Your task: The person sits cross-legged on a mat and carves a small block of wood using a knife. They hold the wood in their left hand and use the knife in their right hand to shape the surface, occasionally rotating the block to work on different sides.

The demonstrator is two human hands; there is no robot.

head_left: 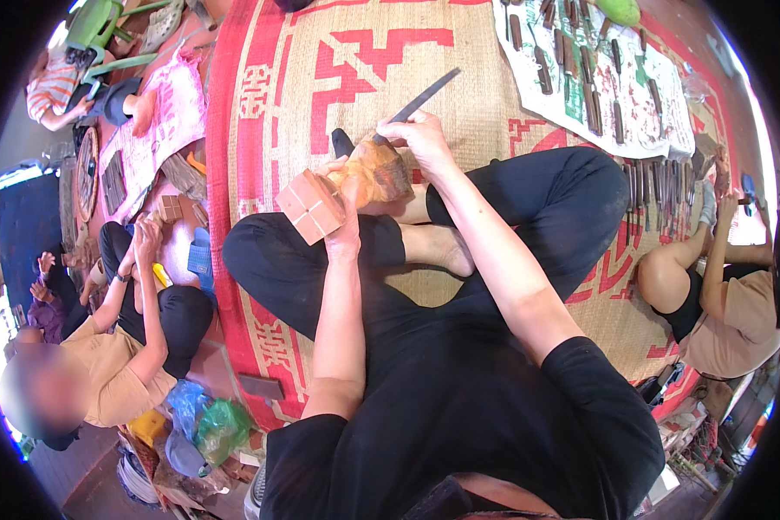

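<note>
Gripping carved wood (374, 176) | square base (312, 208) beside left hand (345, 232) | right hand (421, 140): dark tool (429, 94)

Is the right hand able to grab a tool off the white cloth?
Probably not yet: nothing seems in the way, but the right hand holds a long dark tool, and the laid-out tools lie farther off.

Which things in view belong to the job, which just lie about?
Job:
yellow-brown carved wooden piece, in left hand
long dark flat tool, in right hand

Lying about, apparently:
slim dark-handled tools on white sheet, possibly related
translucent green plastic bag
crumpled blue plastic bag
</note>
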